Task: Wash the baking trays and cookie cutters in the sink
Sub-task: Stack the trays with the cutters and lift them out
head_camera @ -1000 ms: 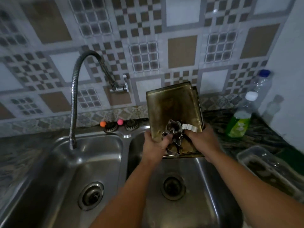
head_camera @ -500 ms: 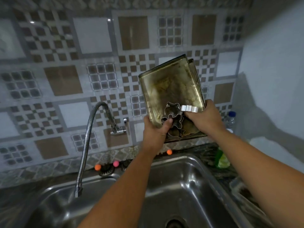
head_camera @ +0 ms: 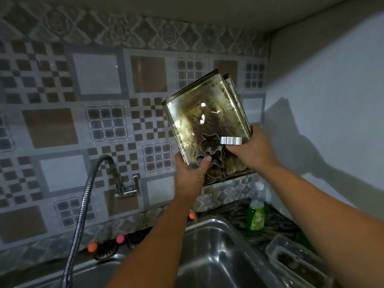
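Holding two stacked, stained baking trays [head_camera: 204, 121] tilted upright above the sink [head_camera: 218, 256], I grip their lower edge with both hands. My left hand [head_camera: 190, 175] thumb pins metal cookie cutters [head_camera: 212, 152] against the tray; my right hand [head_camera: 247, 150] clasps the right corner.

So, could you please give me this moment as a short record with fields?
Held: two stacked, stained metal baking trays, tilted up, with metal cookie cutters lying on the top one
Left hand: grips lower left edge, thumb on a cutter
Right hand: grips lower right edge
Below: steel sink, thin stream dripping in
Counter: green dish soap bottle
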